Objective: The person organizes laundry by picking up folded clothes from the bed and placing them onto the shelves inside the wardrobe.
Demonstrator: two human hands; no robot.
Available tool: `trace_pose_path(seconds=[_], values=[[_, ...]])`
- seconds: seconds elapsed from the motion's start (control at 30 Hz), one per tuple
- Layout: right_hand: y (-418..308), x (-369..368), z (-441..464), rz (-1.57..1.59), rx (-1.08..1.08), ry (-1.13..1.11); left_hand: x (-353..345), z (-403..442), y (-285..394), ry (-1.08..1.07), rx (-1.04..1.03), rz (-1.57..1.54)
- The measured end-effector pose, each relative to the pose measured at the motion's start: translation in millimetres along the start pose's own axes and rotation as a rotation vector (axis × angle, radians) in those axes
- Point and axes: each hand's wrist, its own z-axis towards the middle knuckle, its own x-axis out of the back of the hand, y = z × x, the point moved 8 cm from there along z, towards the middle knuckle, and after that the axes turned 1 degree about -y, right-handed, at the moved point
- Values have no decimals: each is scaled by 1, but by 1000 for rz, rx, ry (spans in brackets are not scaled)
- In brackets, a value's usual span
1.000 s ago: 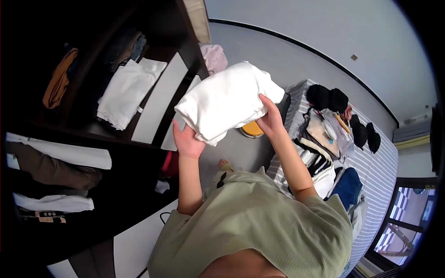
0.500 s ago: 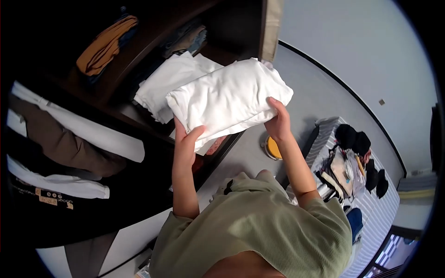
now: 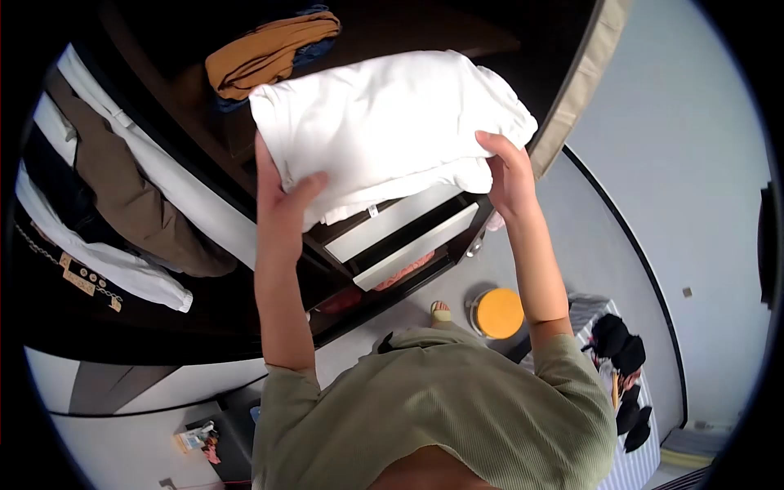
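A folded white garment point(image 3: 392, 122) is held up between both hands in front of the dark wardrobe. My left hand point(image 3: 286, 196) grips its lower left corner, thumb on top and the other fingers mostly hidden underneath. At the right end, my right hand point(image 3: 508, 173) pinches the edge with its thumb on the cloth. Just beyond the garment's upper left corner lies a folded orange-brown garment point(image 3: 269, 53) on a shelf, with dark blue cloth beside it. The shelf area directly below the held garment is mostly hidden.
White drawer fronts point(image 3: 420, 245) stand below the garment. Trousers and other clothes point(image 3: 135, 184) hang at the left. A yellow-topped stool point(image 3: 499, 314) is on the floor. Black items point(image 3: 621, 347) lie on a striped bed point(image 3: 645, 457) at the lower right. A beige curtain point(image 3: 584, 77) edges the wardrobe.
The view has turned toward the wardrobe. Both hands have moved up with the white garment, now nearer the orange-brown one, and it covers the white clothes seen earlier on the shelf.
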Motion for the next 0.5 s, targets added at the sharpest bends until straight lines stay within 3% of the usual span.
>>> trace_pose_path(seconds=[0.23, 0.37, 0.5], values=[[-22, -48, 72, -27, 39, -320, 13, 52, 29, 166, -217, 174], [-37, -48, 114, -42, 115, -372, -6, 79, 29, 168, -248, 192], [-49, -18, 154, -80, 144, -259, -44, 112, 19, 72, -260, 210]])
